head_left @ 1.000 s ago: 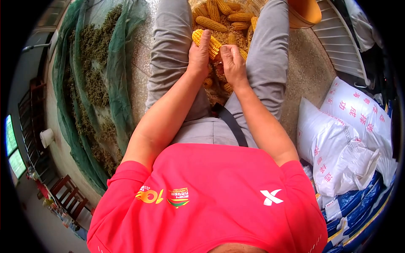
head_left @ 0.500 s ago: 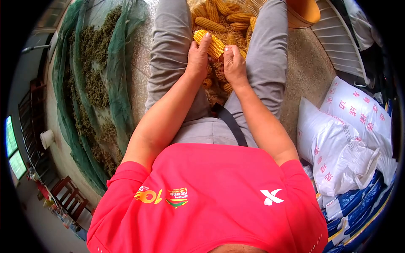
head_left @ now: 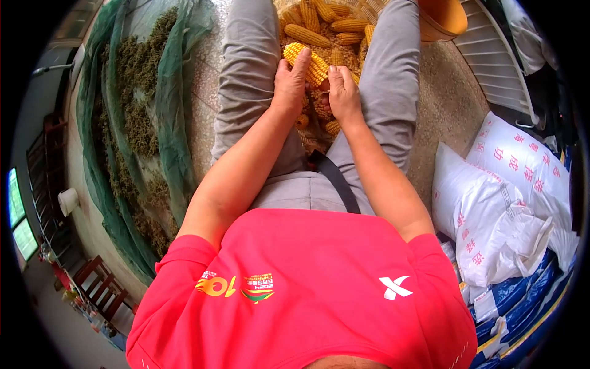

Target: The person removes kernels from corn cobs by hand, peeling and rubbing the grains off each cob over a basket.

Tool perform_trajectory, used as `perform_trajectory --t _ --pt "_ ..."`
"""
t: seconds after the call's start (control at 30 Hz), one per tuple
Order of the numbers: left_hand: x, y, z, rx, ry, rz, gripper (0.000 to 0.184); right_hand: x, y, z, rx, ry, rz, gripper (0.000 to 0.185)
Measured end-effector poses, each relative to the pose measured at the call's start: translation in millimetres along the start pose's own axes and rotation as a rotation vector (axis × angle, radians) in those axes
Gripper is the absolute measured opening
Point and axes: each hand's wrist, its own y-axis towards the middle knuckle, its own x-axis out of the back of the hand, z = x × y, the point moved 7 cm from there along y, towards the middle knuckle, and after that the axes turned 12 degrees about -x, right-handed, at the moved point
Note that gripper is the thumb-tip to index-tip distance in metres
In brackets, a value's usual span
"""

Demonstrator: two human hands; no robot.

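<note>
In the frame's upper centre, the left hand [head_left: 291,86] grasps a long yellow corn cob [head_left: 312,66]; the right hand [head_left: 343,95] is curled at its lower end, grip unclear

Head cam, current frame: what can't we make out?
All head view:
- Left hand: finger placement, hidden beneath the held cob.
- Right hand: fingertip contact, hidden by the hand itself.
- Basket: full outline, blocked by the legs and cut off at top.
- Orange bucket: cut off by top edge.

the woven basket [head_left: 371,7] carries corn cobs [head_left: 307,35] and loose kernels [head_left: 349,56].
</note>
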Motion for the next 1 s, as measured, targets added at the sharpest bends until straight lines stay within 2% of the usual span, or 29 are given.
perform_trajectory --t 0.07,0.27,0.33,0.67,0.73,0.87,0.93,1.0 --pt "1 0 0 0.002 0.017 -0.005 0.046 2 4 -6 0.079 -0.021 -0.048 0.037" --pt "1 2 -1 -0.058 -0.008 -0.019 0.044 0 -10 4 -0.135 0.192 0.114 0.036" --pt "4 1 0 -0.025 0.029 -0.032 0.044 -2 -10 9 -0.02 0.111 0.104 0.037" --pt "2 1 1 -0.017 0.0 -0.028 0.043 -1 0 -1 0.166 -0.045 -0.047 0.03" --pt "2 1 1 -0.017 -0.009 -0.032 0.043 3 -4 10 0.343 -0.237 -0.19 0.029" --pt "2 1 1 -0.016 -0.002 -0.03 0.044 8 -4 12 0.341 -0.21 -0.242 0.03" --pt "1 -1 0 -0.006 -0.009 -0.024 0.045 7 -3 5 0.032 -0.032 -0.073 0.033" --pt "1 -1 0 -0.008 -0.002 -0.033 0.045 8 -11 13 -0.031 0.039 -0.031 0.035"
